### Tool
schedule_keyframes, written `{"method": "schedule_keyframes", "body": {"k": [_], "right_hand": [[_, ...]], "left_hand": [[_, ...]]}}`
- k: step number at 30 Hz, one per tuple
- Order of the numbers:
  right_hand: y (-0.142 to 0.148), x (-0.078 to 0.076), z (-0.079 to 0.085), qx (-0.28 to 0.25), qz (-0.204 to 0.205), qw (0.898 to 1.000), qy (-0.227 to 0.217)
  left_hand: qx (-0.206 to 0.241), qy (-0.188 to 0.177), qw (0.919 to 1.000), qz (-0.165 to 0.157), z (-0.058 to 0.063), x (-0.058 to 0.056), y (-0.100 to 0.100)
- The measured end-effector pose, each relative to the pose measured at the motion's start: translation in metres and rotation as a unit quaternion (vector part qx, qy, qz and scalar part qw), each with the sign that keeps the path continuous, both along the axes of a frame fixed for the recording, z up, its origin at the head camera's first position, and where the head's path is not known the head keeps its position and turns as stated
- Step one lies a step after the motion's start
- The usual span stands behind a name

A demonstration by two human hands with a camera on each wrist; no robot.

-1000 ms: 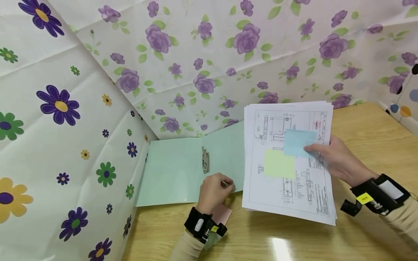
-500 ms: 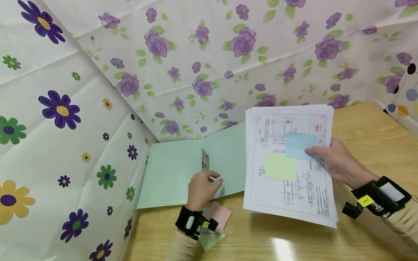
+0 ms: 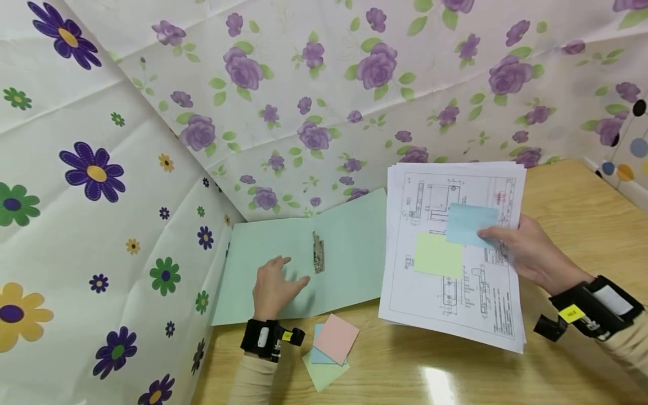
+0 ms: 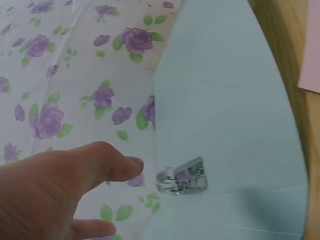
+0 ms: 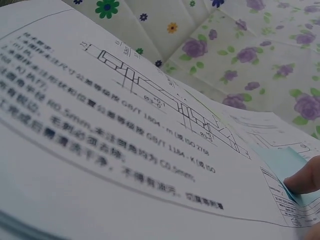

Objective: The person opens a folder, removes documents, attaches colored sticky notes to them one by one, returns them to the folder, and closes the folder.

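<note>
My right hand (image 3: 531, 247) grips a stack of technical drawings (image 3: 400, 298) by its right edge, the thumb on top pressing a blue sticky note (image 3: 468, 219). A yellow-green sticky note (image 3: 437, 256) lies on the same top sheet, just left of the blue one. The fingers under the stack are hidden. Over the left half of an open mint-green folder (image 3: 354, 253), my left hand (image 3: 273, 284) holds nothing, its thumb and fingers spread apart. To the right of that hand, at the folder's middle, is a metal binder clip mechanism (image 3: 318, 253), seen nearer in the left wrist view.
Pink (image 3: 336, 337), blue (image 3: 317, 353) and green (image 3: 326, 376) paper squares overlap on the wooden table (image 3: 385, 377) in front of the folder. Flower-patterned cloth (image 3: 283, 112) walls the back and left side. The stack overlaps the folder's right edge.
My left hand has moved left from the folder's lower right part, and its fingers have spread. The paper squares under that wrist have come into full view. The stack has shifted slightly right.
</note>
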State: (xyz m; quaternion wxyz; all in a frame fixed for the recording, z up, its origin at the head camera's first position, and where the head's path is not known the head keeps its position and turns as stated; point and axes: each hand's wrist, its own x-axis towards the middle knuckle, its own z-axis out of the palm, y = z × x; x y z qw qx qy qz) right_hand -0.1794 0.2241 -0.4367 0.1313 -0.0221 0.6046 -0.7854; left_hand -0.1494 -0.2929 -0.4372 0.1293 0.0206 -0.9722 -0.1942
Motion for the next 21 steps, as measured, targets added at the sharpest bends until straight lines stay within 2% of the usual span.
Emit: {"method": "schedule_keyframes", "body": {"k": [4,11,13,21], "right_hand": [[-0.001,-0.001,0.001,0.012,-0.004,1.000,-0.005],[-0.002,0.000,-0.001,0.011,-0.002,1.000,-0.003],[-0.001,0.000,-0.001,0.013,-0.004,1.000,-0.004],[-0.001,-0.001,-0.002,-0.001,-0.002,1.000,-0.017]], "left_hand": [[0.003,-0.038,0.9993,0.004,-0.012,-0.003,-0.006],[-0.055,-0.117,0.9914,0.020,-0.029,-0.006,-0.009],[-0.055,-0.133,0.9894,0.019,-0.032,-0.006,-0.007],[-0.043,-0.149,0.9878,0.017,-0.036,-0.008,-0.002]]}}
